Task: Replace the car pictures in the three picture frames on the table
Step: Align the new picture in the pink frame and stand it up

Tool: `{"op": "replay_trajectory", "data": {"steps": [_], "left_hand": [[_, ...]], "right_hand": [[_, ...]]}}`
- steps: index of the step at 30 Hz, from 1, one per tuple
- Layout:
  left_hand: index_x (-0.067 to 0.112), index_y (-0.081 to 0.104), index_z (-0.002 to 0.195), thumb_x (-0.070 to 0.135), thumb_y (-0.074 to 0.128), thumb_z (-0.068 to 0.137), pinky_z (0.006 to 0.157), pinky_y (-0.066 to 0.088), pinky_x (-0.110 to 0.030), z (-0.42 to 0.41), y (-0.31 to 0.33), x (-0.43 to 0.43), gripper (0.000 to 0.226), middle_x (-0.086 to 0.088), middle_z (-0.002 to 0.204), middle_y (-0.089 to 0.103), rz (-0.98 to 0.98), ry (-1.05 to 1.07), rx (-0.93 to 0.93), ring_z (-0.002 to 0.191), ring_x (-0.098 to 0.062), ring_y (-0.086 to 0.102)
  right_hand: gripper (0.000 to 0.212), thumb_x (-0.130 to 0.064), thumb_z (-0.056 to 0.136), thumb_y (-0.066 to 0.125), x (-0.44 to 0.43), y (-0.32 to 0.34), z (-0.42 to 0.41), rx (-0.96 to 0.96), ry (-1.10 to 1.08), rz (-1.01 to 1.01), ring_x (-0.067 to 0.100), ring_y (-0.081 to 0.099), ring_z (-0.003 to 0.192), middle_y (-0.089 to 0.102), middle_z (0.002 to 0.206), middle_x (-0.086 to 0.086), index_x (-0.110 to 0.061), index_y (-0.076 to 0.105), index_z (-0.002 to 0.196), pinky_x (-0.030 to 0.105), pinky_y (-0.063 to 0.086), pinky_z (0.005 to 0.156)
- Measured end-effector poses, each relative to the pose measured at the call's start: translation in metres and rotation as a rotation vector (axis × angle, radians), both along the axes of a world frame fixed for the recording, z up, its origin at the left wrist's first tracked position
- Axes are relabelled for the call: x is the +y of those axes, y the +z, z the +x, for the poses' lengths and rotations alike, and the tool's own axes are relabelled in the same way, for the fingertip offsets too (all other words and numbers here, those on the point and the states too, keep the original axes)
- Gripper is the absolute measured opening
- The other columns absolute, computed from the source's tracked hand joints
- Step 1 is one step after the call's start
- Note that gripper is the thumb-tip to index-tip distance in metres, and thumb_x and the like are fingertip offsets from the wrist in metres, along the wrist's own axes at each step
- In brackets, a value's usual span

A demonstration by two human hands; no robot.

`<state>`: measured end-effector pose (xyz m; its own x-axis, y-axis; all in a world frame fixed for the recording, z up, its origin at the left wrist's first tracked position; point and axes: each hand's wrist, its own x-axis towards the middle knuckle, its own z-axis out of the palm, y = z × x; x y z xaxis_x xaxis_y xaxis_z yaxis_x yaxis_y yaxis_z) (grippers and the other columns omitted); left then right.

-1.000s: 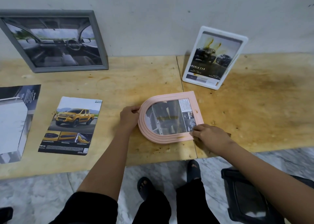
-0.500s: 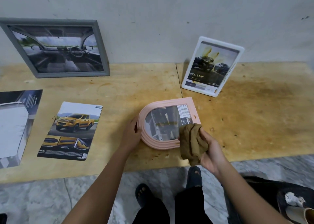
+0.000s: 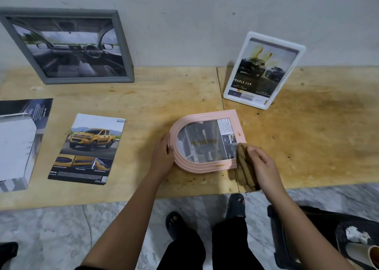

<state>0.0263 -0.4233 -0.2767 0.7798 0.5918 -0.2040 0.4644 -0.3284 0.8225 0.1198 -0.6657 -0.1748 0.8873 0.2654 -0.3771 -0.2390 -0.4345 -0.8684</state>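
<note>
The cloth (image 3: pixel 245 167) has dropped to the right edge of the pink frame (image 3: pixel 205 168), mid-tabletop (image 3: pixel 307 136). Your right hand (image 3: pixel 264 167) holds it in a closed grip; your left hand (image 3: pixel 162 157) clasps the arched end. Wipe the glass leftward, bracing firmly.

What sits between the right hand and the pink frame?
A folded brown cloth, gripped by the right hand and touching the pink frame's corner; head view.

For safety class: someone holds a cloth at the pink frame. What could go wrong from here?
The pink frame lies near the table edge; only the left hand steadies it, so a wipe might slide it off. A wide sweep of the cloth in the right hand could tip the leaning white frame.
</note>
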Motion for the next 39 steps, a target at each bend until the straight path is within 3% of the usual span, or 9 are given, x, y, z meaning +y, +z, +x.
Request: {"op": "replay_trajectory", "data": {"steps": [4, 7, 9, 14, 18, 23, 27, 33, 39], "left_hand": [[0.018, 0.039, 0.14, 0.013, 0.04, 0.094, 0.109, 0.035, -0.044, 0.0, -0.006, 0.0, 0.046, -0.004, 0.143, 0.042, -0.006, 0.009, 0.026, 0.131, -0.02, 0.039], [0.016, 0.04, 0.139, 0.01, 0.041, 0.093, 0.11, 0.035, -0.042, 0.0, -0.005, 0.001, 0.047, -0.006, 0.144, 0.042, -0.005, 0.012, 0.02, 0.131, -0.021, 0.039], [0.012, 0.041, 0.139, 0.006, 0.043, 0.092, 0.109, 0.035, -0.039, 0.002, -0.004, 0.001, 0.047, -0.009, 0.143, 0.043, 0.013, 0.006, 0.008, 0.131, -0.023, 0.04], [0.009, 0.039, 0.14, 0.007, 0.04, 0.095, 0.107, 0.032, -0.031, 0.002, -0.003, 0.0, 0.045, -0.011, 0.144, 0.04, 0.044, -0.009, 0.016, 0.132, -0.023, 0.038], [0.008, 0.037, 0.141, 0.008, 0.038, 0.096, 0.111, 0.031, -0.035, 0.001, -0.004, 0.002, 0.045, -0.012, 0.146, 0.037, 0.048, -0.019, 0.029, 0.134, -0.023, 0.035], [0.012, 0.038, 0.14, 0.007, 0.04, 0.094, 0.103, 0.029, -0.022, 0.001, 0.001, -0.003, 0.046, -0.009, 0.144, 0.038, 0.017, -0.006, -0.009, 0.131, -0.018, 0.036], [0.01, 0.04, 0.139, 0.004, 0.04, 0.093, 0.1, 0.027, -0.019, 0.001, 0.002, -0.002, 0.046, -0.01, 0.143, 0.04, 0.026, -0.01, -0.015, 0.131, -0.02, 0.037], [0.008, 0.038, 0.14, 0.004, 0.039, 0.094, 0.105, 0.029, -0.025, 0.0, 0.002, -0.001, 0.046, -0.011, 0.144, 0.039, 0.041, -0.01, 0.006, 0.132, -0.022, 0.036], [0.009, 0.039, 0.139, 0.003, 0.041, 0.094, 0.1, 0.03, -0.021, -0.001, 0.003, -0.004, 0.045, -0.009, 0.143, 0.04, 0.035, 0.008, 0.005, 0.13, -0.021, 0.039]], "right_hand": [[0.029, -0.011, 0.087, 0.063, 0.018, -0.009, -0.011, -0.26, 0.174, -0.21, 0.014, 0.058, 0.097, 0.067, 0.11, 0.006, -0.014, 0.067, 0.115, 0.011, 0.035, 0.082], [0.026, -0.014, 0.08, 0.067, 0.04, -0.017, -0.03, -0.434, 0.394, -0.346, 0.018, 0.06, 0.094, 0.066, 0.106, 0.0, -0.019, 0.069, 0.105, 0.02, 0.039, 0.073], [0.021, -0.017, 0.077, 0.067, 0.055, -0.024, -0.041, -0.534, 0.504, -0.384, 0.016, 0.059, 0.089, 0.063, 0.104, -0.005, -0.021, 0.067, 0.098, 0.017, 0.038, 0.062], [0.016, -0.013, 0.075, 0.067, 0.07, -0.044, -0.05, -0.735, 0.598, -0.469, 0.02, 0.06, 0.081, 0.063, 0.092, 0.0, -0.019, 0.068, 0.09, 0.023, 0.045, 0.045], [0.011, -0.016, 0.073, 0.06, 0.052, -0.049, -0.041, -0.81, 0.602, -0.564, 0.016, 0.059, 0.074, 0.062, 0.084, -0.005, -0.024, 0.066, 0.075, 0.02, 0.04, 0.039], [0.021, -0.021, 0.075, 0.045, 0.028, -0.047, -0.023, -0.827, 0.557, -0.659, 0.021, 0.057, 0.072, 0.062, 0.082, -0.004, -0.024, 0.066, 0.07, 0.022, 0.035, 0.037], [0.015, -0.007, 0.066, 0.071, 0.015, -0.045, -0.01, -0.807, 0.581, -0.781, 0.026, 0.056, 0.073, 0.059, 0.08, 0.001, -0.02, 0.064, 0.07, 0.021, 0.03, 0.038], [0.02, -0.01, 0.061, 0.077, 0.005, -0.038, 0.008, -0.893, 0.618, -0.911, 0.027, 0.055, 0.068, 0.057, 0.076, 0.005, -0.015, 0.064, 0.075, 0.013, 0.002, 0.046], [0.024, -0.013, 0.069, 0.077, -0.017, -0.033, 0.032, -0.88, 0.639, -0.958, 0.029, 0.056, 0.075, 0.058, 0.082, 0.01, -0.009, 0.064, 0.088, 0.02, 0.025, 0.039]]}}
